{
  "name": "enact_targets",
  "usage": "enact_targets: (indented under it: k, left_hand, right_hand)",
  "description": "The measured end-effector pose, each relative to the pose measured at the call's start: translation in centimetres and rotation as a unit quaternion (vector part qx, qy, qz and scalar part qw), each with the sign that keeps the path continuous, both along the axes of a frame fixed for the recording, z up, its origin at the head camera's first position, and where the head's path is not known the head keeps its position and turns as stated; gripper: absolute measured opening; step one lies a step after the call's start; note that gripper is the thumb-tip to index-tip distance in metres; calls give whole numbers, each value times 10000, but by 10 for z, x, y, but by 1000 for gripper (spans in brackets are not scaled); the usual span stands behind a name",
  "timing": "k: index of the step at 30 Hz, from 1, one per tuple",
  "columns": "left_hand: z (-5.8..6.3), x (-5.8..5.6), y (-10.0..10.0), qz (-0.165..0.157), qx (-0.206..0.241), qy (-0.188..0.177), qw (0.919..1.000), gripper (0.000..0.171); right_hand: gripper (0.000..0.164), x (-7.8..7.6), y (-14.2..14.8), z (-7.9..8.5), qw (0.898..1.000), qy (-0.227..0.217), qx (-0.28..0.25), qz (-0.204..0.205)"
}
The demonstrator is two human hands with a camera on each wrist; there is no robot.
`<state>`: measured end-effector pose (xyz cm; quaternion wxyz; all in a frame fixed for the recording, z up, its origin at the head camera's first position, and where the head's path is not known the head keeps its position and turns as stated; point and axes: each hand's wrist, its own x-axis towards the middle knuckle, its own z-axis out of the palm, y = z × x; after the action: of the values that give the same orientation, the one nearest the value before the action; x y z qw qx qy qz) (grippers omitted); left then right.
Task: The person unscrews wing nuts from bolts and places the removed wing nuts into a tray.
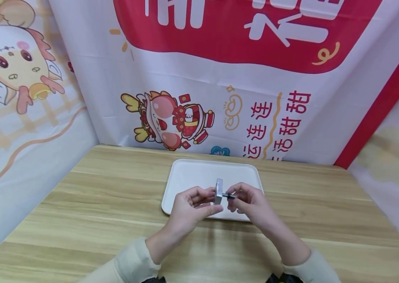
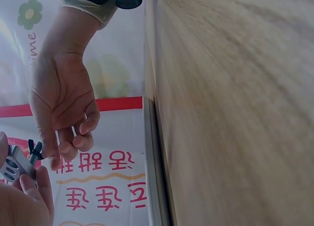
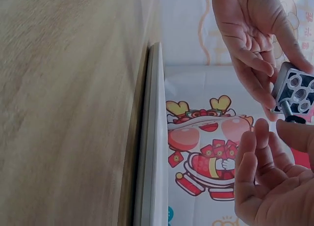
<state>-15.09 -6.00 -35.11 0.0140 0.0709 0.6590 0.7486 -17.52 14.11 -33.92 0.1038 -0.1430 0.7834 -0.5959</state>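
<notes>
Between the bent fingers and thumb of the left hand (image 1: 188, 208) is a small, square, silver metal block (image 1: 219, 192) with round holes and a bigger hole in its middle. The left fingers hold it by its edges, with one flat side turned to the right hand (image 1: 252, 202). At the tips of the right thumb and first finger is a thin, silver metal screw (image 3: 286, 109) with a black end. They seem to pinch that black end, and the other right fingers are bent and hold nothing.

The screw's tip meets the block at one corner, just past the right fingertips, so lining the two up looks done. I cannot tell if the tip is in a hole there, because that spot is hidden. A lot of the silver part shows between the block and the right fingers, so most of the work of getting the screw in looks left. The middle hole has nothing in it.

Under the fingers of both hands is a flat, white tray (image 1: 181, 173) with round corners, on a pale, stripy wooden table (image 1: 114, 204). Block and screw are both up above the tray, not set down
</notes>
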Motion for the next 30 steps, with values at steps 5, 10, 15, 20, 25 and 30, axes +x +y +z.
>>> enact_targets:
  k: [5, 10, 15, 20, 25, 30]
  left_hand:
    - [0, 0, 0, -9, -1, -21, 10000, 33]
    - [0, 0, 0, 1, 16, -16, 10000, 33]
    - [0, 0, 0, 15, 23, -5, 10000, 33]
    - [0, -1, -1, -24, 2, -44, 10000, 33]
    - [0, -1, -1, -44, -2, -58, 10000, 33]
    - [0, -2, -1, -20, 2, -30, 10000, 33]
  right_hand:
    - [21, -2, 3, 3, 9992, -366, -181, -49]
    - [32, -1, 6, 5, 9968, -652, -431, 193]
    - [30, -2, 5, 2, 9992, -182, -68, 349]
    - [26, -2, 4, 0, 9991, 258, -85, 319]
    - [21, -2, 3, 0, 9977, 647, -3, 220]
    - [17, -2, 1, 0, 9949, 985, 168, 100]
